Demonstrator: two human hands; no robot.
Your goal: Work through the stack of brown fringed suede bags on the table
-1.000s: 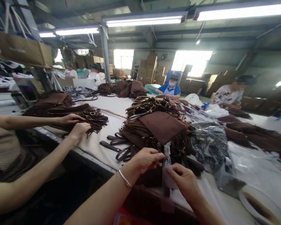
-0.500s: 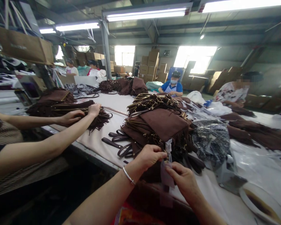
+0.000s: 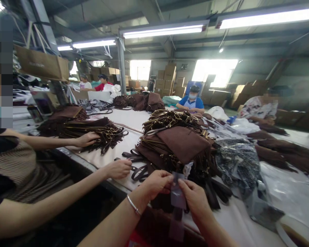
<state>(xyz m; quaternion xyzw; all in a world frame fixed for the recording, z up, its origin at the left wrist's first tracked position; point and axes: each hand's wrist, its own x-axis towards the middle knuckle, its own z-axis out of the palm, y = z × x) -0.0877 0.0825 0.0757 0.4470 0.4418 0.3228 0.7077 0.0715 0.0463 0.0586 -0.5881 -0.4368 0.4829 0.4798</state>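
Observation:
My left hand point(image 3: 157, 183) and my right hand point(image 3: 194, 199) meet at the table's near edge, both pinching a small clear plastic bag point(image 3: 177, 193) that hangs between them. A silver bangle point(image 3: 133, 205) circles my left wrist. Just behind my hands rises a pile of brown suede fringed bags point(image 3: 179, 144) with gold chain hardware. Dark brown straps point(image 3: 137, 168) lie beside that pile, to the left.
A co-worker on my left has one hand point(image 3: 119, 168) by the loose straps and the other hand point(image 3: 86, 139) on another fringed-bag pile point(image 3: 92, 128). Patterned cloth point(image 3: 234, 159) and clear plastic lie to the right. Other people sit across the white table point(image 3: 123, 118). Cardboard boxes stand behind.
The co-worker's nearer hand came off the left bag pile and moved toward the loose straps close to me. My hands stayed pinched on the small plastic bag, drawing slightly closer together.

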